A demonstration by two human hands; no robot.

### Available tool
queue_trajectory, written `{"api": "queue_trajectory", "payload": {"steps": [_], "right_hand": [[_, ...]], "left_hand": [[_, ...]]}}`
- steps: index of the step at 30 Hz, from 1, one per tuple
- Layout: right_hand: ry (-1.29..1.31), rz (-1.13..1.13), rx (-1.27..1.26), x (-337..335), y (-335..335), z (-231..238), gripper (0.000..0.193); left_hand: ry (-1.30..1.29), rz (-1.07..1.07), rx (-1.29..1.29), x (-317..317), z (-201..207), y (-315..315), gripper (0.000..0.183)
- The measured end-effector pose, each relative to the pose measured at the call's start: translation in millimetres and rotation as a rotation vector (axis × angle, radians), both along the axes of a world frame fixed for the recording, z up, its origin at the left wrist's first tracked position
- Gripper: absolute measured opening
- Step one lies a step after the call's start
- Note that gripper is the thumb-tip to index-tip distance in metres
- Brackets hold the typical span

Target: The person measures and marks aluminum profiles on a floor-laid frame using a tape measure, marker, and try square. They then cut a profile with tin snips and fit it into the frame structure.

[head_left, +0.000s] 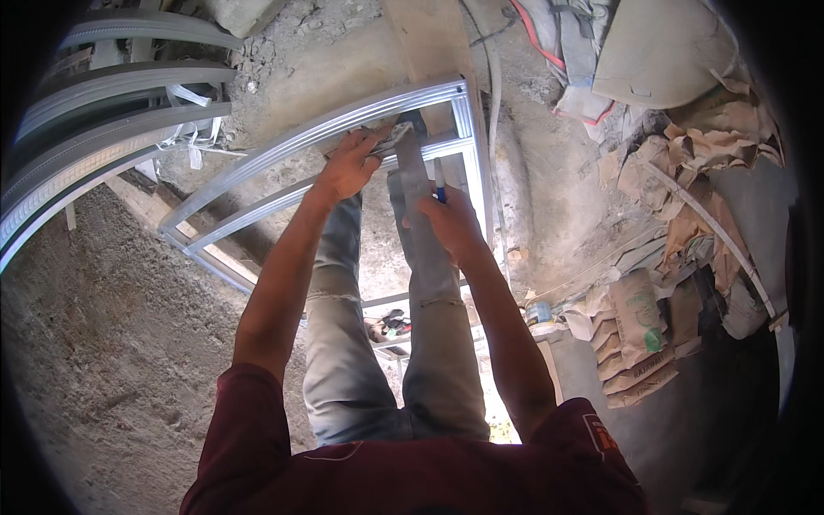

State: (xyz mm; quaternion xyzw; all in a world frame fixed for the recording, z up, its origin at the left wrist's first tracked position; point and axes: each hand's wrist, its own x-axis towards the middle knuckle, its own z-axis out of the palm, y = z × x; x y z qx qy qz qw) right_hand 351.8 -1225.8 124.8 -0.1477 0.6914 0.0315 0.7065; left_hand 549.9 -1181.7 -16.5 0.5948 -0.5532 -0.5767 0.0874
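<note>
A silvery metal frame (300, 129) of channel rails lies on the dusty ground by my feet, with a crossbar inside it. My left hand (348, 165) rests at its far rail, fingers stretched out and partly spread. Between my hands a long, flat grey strip (416, 176) reaches from the frame's far corner back over my right leg. Closed around a blue-and-white marker (439, 180), my right hand (452, 225) sits against the strip's right edge; whether it also grips the strip I cannot tell. The marker's tip is hidden.
Grey channel profiles (129, 77) are stacked at the far left. A wooden board (429, 39) lies beyond the frame. Torn brown paper (678, 163) and stacked paper sacks (635, 326) are on the right, near a small tin (539, 316). A cable (495, 86) runs along the frame's right side.
</note>
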Motion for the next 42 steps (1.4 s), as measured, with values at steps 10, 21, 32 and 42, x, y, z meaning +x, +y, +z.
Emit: {"api": "queue_trajectory", "payload": {"steps": [10, 21, 32, 42], "right_hand": [[0.020, -0.073, 0.172, 17.5, -39.0, 2.8, 0.022], [0.111, -0.135, 0.175, 0.3, -44.3, 17.3, 0.030], [0.213, -0.104, -0.381, -30.1, -49.8, -44.5, 0.053], [-0.038, -0.131, -0.465, -41.6, -39.4, -96.6, 0.041]], "left_hand": [[-0.319, 0.127, 0.283, -24.6, -16.0, -7.3, 0.039], [-0.220, 0.115, 0.340, -17.8, -18.0, -7.4, 0.041], [-0.204, 0.166, 0.174, -22.0, -22.6, -1.5, 0.036], [-0.191, 0.163, 0.175, -23.3, -27.2, -0.3, 0.037]]}}
